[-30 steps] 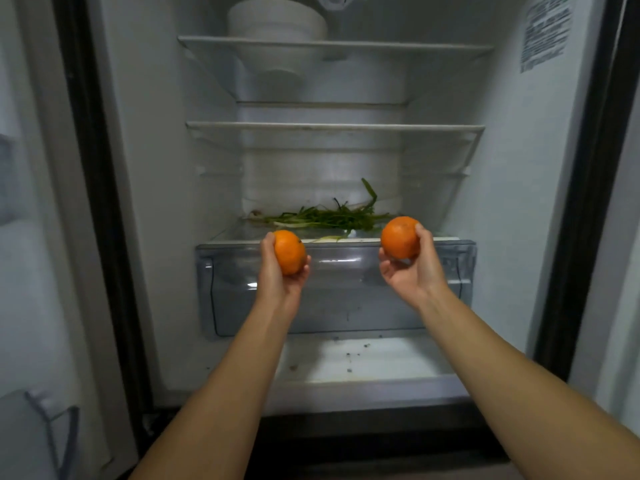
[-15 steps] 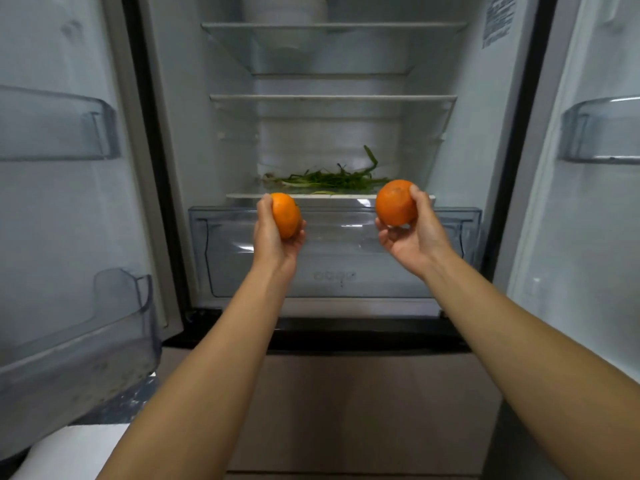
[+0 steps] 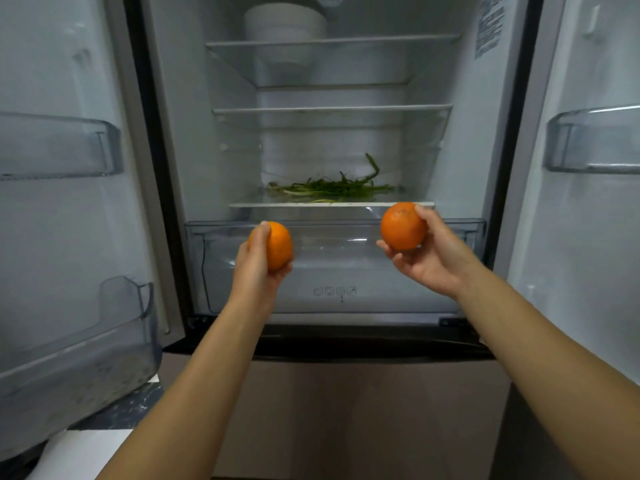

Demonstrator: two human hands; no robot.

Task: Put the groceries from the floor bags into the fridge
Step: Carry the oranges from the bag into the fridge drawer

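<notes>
The fridge [image 3: 194, 140] stands open in front of me, both doors swung wide. My left hand [image 3: 254, 268] grips an orange [image 3: 280, 244] in front of the clear crisper drawer [image 3: 346, 271]. My right hand [image 3: 433, 258] holds a second orange [image 3: 401, 226] a little higher, near the drawer's top right edge. Both oranges are outside the drawer, held in the air.
Green leafy stalks [image 3: 332, 187] lie on the glass shelf above the drawer. A white bowl [image 3: 285, 20] sits on the top shelf. Clear door bins hang on the left door [image 3: 59, 147] and the right door [image 3: 592, 140]. A lower brown freezer front [image 3: 363, 410] lies below.
The view has pulled back from the fridge, so both doors and the lower drawer front show. Both hands still hold their oranges and have spread slightly apart.
</notes>
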